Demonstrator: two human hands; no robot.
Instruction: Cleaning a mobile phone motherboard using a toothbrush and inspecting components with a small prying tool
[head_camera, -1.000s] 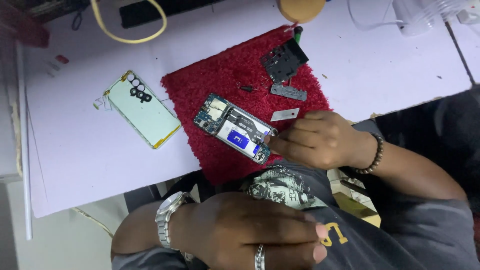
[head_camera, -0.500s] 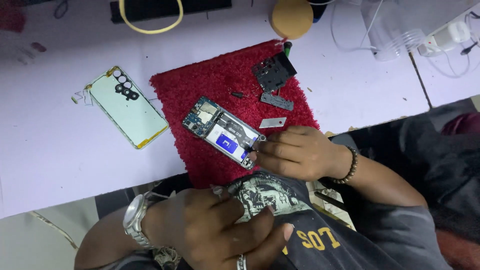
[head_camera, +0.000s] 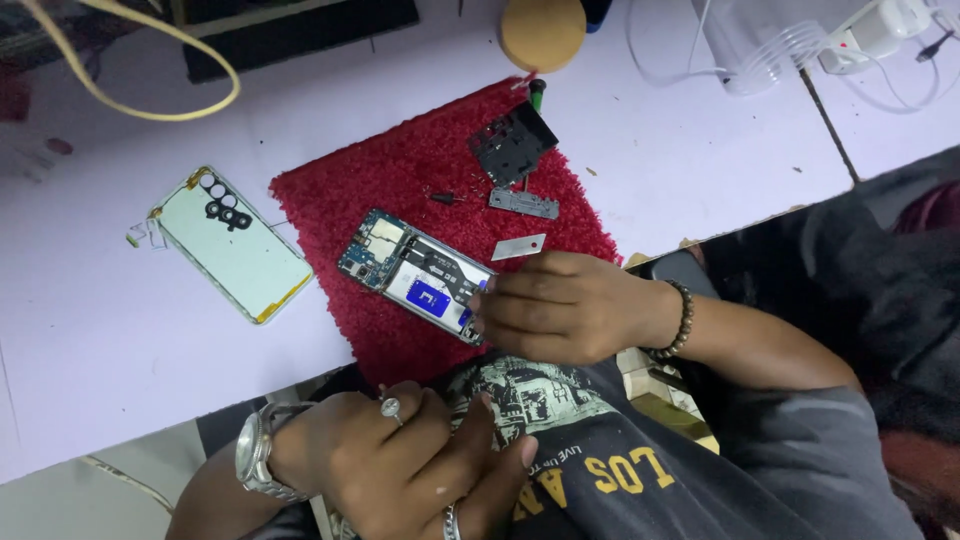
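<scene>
Right grip (head_camera: 560, 305) on opened phone (head_camera: 415, 275)

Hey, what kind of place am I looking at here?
Probably a phone repair bench: an opened phone with exposed circuit board lies on a red fuzzy mat, its pale green back cover and small removed metal plates alongside.

A pale lilac table (head_camera: 120, 340) is seen. A red fibrous mat (head_camera: 400, 190) is laid near its front edge. To the mat's left a detached phone back cover (head_camera: 232, 245) is placed, and beyond the mat a round cork disc (head_camera: 543, 32), a yellowish cable loop (head_camera: 150, 110) and white cables (head_camera: 760, 60) are found.
</scene>
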